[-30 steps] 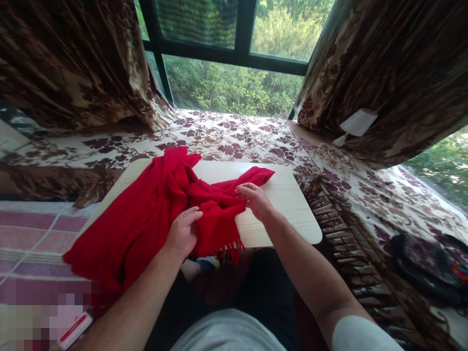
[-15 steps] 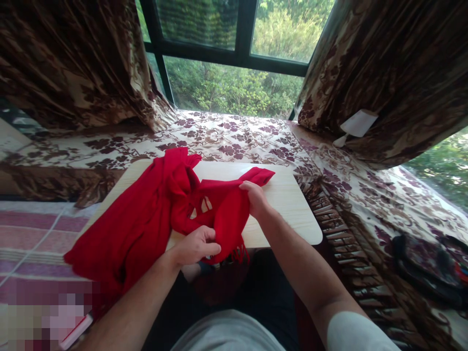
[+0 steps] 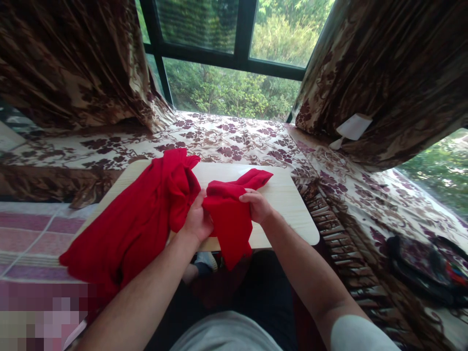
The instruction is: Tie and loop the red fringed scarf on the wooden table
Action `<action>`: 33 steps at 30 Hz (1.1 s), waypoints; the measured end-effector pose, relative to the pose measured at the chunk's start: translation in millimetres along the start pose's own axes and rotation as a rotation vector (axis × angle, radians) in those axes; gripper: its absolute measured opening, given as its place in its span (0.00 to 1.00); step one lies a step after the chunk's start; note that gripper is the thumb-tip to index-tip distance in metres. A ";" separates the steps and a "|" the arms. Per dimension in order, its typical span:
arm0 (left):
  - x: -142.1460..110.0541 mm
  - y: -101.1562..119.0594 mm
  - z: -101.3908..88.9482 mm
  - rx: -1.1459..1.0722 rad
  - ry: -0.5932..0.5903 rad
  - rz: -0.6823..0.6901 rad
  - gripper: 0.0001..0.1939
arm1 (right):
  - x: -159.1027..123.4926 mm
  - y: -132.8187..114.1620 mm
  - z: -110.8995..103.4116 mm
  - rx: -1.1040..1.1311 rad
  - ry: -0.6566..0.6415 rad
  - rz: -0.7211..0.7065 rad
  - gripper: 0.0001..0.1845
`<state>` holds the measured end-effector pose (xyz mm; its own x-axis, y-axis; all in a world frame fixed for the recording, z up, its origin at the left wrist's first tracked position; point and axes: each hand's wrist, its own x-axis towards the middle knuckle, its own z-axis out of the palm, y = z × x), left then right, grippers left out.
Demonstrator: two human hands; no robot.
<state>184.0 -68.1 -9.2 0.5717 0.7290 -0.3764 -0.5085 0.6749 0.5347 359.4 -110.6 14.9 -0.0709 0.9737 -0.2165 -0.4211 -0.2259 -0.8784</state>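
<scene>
A red scarf (image 3: 232, 217) is stretched between my two hands over the front part of a light wood table (image 3: 292, 214). My left hand (image 3: 199, 217) pinches its left edge with the thumb on top. At the right edge, my right hand (image 3: 256, 204) grips the cloth between thumb and fingers. The scarf's lower part hangs past the table's front edge, and a folded end points to the back right. A large heap of red fabric (image 3: 142, 219) lies to the left, spilling over the table's left side. Whether heap and scarf are one piece, I cannot tell.
Behind the table runs a flower-patterned covered ledge (image 3: 234, 139) below the window. A small white lamp (image 3: 354, 127) stands at the right by the curtain (image 3: 376, 63). A dark bag (image 3: 420, 268) lies farther right. Striped bedding (image 3: 36, 234) is at the left.
My left hand has moved up and away from me, taking the scarf's left edge with it. The scarf is flatter between my hands. My right hand has dropped slightly toward me.
</scene>
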 end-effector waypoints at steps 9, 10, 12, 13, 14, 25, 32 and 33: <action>6.1 -8.3 -10.5 0.511 0.024 0.219 0.09 | 15.7 5.9 -16.0 -0.326 0.059 -0.022 0.20; 4.3 -8.8 -10.4 0.611 0.034 0.245 0.08 | 18.8 4.2 -14.7 -0.432 0.078 -0.022 0.20; 0.8 -9.9 -9.4 0.783 0.044 0.302 0.05 | 23.7 -0.7 -10.9 -0.632 0.091 -0.038 0.20; -0.8 -10.7 -9.0 0.836 0.040 0.321 0.05 | 25.4 -3.4 -8.8 -0.683 0.087 -0.066 0.20; -2.1 -11.7 -9.1 0.852 0.032 0.324 0.04 | 26.8 -5.9 -6.8 -0.676 0.082 -0.105 0.20; -16.7 -24.7 -18.3 0.763 -0.136 0.244 0.07 | 30.6 -4.6 -23.3 0.066 0.310 -0.249 0.09; -27.3 -24.5 2.0 1.248 -0.394 0.519 0.14 | 24.8 -8.3 -27.7 -0.075 0.166 0.029 0.10; -27.1 -25.6 0.6 1.260 -0.439 0.483 0.16 | 24.7 -10.4 -28.0 -0.060 0.159 0.001 0.09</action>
<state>181.9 -105.3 -12.3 0.7787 0.6033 0.1723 0.0634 -0.3489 0.9350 387.3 -85.1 6.8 0.0747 0.9576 -0.2783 -0.3662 -0.2332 -0.9008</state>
